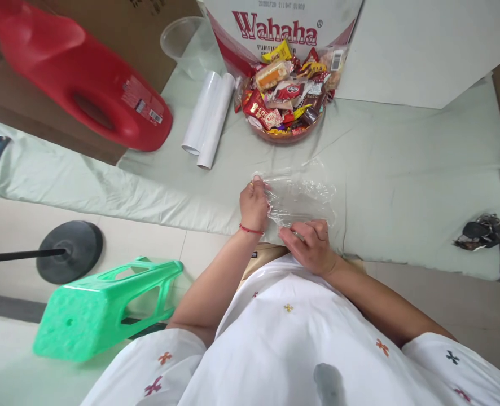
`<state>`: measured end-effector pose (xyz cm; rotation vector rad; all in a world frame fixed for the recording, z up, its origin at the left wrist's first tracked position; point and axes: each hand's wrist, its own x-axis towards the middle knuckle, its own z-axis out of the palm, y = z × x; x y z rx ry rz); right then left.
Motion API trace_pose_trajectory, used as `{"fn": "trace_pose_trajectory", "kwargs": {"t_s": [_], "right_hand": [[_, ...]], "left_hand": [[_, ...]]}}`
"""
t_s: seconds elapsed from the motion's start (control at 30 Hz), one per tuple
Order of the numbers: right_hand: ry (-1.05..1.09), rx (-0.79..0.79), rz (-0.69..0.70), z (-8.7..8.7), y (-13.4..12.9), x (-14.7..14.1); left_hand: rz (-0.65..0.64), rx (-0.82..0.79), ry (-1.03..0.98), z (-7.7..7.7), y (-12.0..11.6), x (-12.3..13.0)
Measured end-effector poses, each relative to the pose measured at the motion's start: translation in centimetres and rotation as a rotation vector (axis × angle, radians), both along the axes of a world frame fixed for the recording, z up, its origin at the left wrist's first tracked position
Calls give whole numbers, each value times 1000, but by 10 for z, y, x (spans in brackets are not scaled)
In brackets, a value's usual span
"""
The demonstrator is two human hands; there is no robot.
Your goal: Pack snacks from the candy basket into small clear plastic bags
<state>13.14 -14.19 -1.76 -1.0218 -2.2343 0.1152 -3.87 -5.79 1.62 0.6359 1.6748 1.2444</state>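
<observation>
A thin, crinkled clear plastic bag (303, 194) spreads over the near part of the cloth-covered table, its far edge hard to make out. My left hand (254, 206), with a red string bracelet at the wrist, pinches the bag's left side, thumb on top. At the near edge my right hand (309, 242) has its fingers curled onto the same plastic. Beyond both hands sits a round bowl (277, 137) heaped with wrapped candies and snacks (290, 93).
Two white paper rolls (210, 121) lie left of the bowl, near a clear plastic tub (186, 48) and a red jug (101, 84). A Wahaha carton (284, 22) stands behind. Dark keys (478, 231) lie at right. A green stool (106, 310) is at lower left.
</observation>
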Motion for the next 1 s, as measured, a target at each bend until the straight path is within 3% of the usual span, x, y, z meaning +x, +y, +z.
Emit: {"fn": "trace_pose_trajectory", "kwargs": {"t_s": [0.17, 0.33, 0.53, 0.7, 0.8, 0.9, 1.0], "right_hand": [[-21, -202, 30, -3, 0, 1], [-26, -168, 42, 6, -5, 4], [150, 53, 74, 27, -7, 9], [95, -92, 184, 26, -10, 12], [30, -67, 321, 25, -10, 3], [17, -68, 398, 31, -9, -7], [143, -180, 263, 40, -1, 1]], "left_hand": [[6, 2, -34, -5, 1, 1], [-18, 24, 36, -8, 2, 0], [-9, 1, -41, -3, 5, 1], [-73, -151, -246, 11, 10, -7], [-121, -255, -347, 18, 11, -14], [-107, -210, -252, 17, 7, -18], [-91, -91, -69, 7, 0, -19]]}}
